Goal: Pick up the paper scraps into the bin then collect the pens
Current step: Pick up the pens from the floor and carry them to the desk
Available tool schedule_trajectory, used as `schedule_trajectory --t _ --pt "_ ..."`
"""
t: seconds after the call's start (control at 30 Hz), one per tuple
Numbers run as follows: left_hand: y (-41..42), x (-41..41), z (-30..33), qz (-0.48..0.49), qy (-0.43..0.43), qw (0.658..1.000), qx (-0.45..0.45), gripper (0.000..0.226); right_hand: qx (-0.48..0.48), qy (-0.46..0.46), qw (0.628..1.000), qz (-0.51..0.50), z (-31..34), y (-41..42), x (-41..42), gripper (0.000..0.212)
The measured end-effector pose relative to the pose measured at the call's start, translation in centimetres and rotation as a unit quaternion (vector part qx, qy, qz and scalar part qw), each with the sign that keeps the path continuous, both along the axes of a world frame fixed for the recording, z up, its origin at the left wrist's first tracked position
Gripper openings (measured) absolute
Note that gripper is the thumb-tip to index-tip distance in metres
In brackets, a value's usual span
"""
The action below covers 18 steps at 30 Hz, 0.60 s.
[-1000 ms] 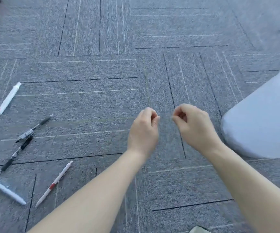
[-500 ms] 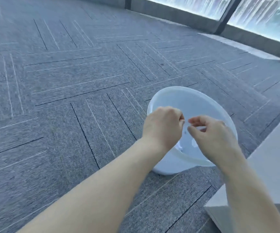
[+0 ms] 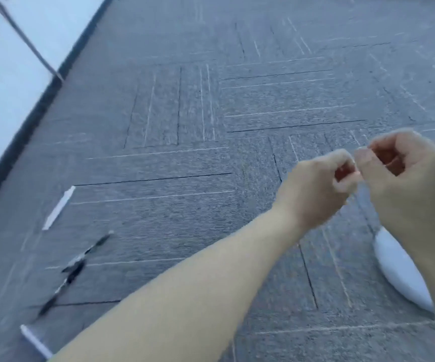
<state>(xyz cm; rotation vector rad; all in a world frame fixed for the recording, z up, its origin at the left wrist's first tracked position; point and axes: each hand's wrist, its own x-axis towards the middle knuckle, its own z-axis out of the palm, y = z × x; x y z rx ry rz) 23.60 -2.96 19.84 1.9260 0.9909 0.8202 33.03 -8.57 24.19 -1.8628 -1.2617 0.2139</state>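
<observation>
Both hands, left (image 3: 315, 189) and right (image 3: 409, 178), are curled fingertip to fingertip; whether a scrap is pinched cannot be told

The bin (image 3: 399, 270) is kept near the right arm, and the pens (image 3: 80, 259) are left on the carpet (image 3: 185, 113), probably for last

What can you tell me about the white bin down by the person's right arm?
Only a sliver of the white bin shows, at the lower right, the rest hidden behind the right forearm. It looks like smooth, pale plastic with a rounded wall. It sits on the grey carpet, and nothing visible touches it. Its opening and contents cannot be seen from here. The picture is blurred, so finer details are lost. It lies well to the right of the pens scattered at the lower left.
</observation>
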Motion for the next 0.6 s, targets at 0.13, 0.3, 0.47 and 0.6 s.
schedule_trajectory --t 0.13,0.3,0.47,0.6 --pt "0.4 -15.1 -4.1 0.069 0.161 0.984 0.008 0.005 -0.053 -0.065 0.971 0.226 -3.3 2.5 -10.3 0.010" --pt "-3.0 -34.8 -10.2 0.187 0.405 0.886 -0.127 0.004 -0.175 -0.266 0.729 0.607 -11.3 1.9 -24.6 0.020" --pt "-10.3 -45.5 -14.8 0.391 0.487 0.735 -0.266 0.038 -0.186 -0.395 0.588 0.681 -17.6 -0.4 -32.7 0.036" --pt "-13.9 -47.8 -17.0 0.447 0.473 0.667 -0.362 0.062 -0.185 -0.446 0.554 0.678 -20.9 -1.7 -35.2 0.036"
